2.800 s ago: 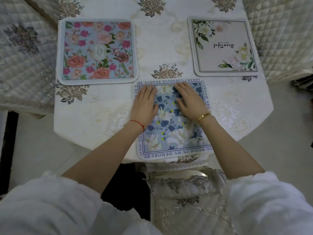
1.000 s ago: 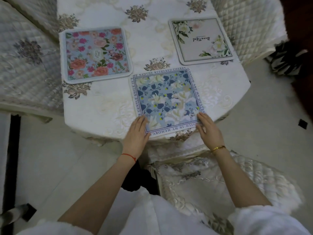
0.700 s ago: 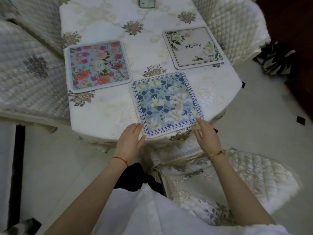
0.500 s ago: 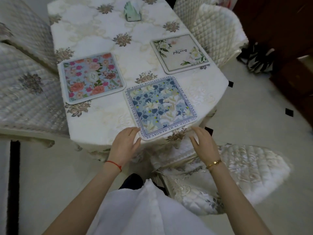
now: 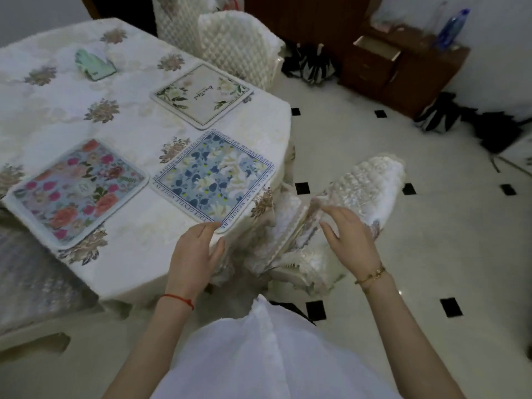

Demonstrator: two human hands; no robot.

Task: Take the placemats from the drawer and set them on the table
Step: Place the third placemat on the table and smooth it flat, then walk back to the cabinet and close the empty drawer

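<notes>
The blue placemat (image 5: 214, 175) lay flat on the table (image 5: 138, 125), at the corner nearest the person, and carried a border of capital letters; the parts that could be read were "ARE MY HEARTBREAK", "IN MY MEMORY" and "YOUR GENTLE SMILE". Beyond the blue placemat lay the cream placemat (image 5: 201, 95), with a short line of dark script across its middle, too small to read. To the left of the blue placemat lay the pink rose placemat (image 5: 79, 190), with a pale round emblem at its centre that was blurred.

The left hand (image 5: 194, 250) reached forward to the near corner of the blue placemat, its fingers fairly straight and close together, the tips at the placemat's edge, gripping nothing. The right hand (image 5: 351, 237) hung to the right of the blue placemat, off the table and over a quilted chair (image 5: 359, 185), fingers spread and loosely bent, holding nothing. Far to the right of the blue placemat an open drawer (image 5: 377, 48) stood out of a dark wooden cabinet (image 5: 403, 73).
</notes>
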